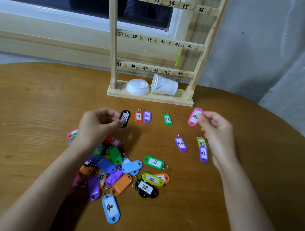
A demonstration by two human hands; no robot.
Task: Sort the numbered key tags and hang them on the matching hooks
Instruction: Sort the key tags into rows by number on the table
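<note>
My left hand (98, 123) pinches a black tag marked 31 (124, 118) just above the table. A pink tag (194, 116), its number partly covered, is held in my right hand (214, 129). Sorted tags lie in a row: orange 29 (138, 116), purple 30 (147, 116), green 33 (167, 119). Purple 44 (181, 144), a yellow tag (201, 141) and purple 47 (203, 154) lie nearer the right. A mixed pile of tags (113, 168) sits under my left forearm. The wooden hook rack (159, 38) stands behind, numbered 31 to 48, with a yellow tag (178, 58) hanging at hook 41.
A tipped paper cup (164, 86) and a stack of white lids (137, 86) rest on the rack's base. The round wooden table (32, 109) ends near a window sill on the left and a grey wall on the right.
</note>
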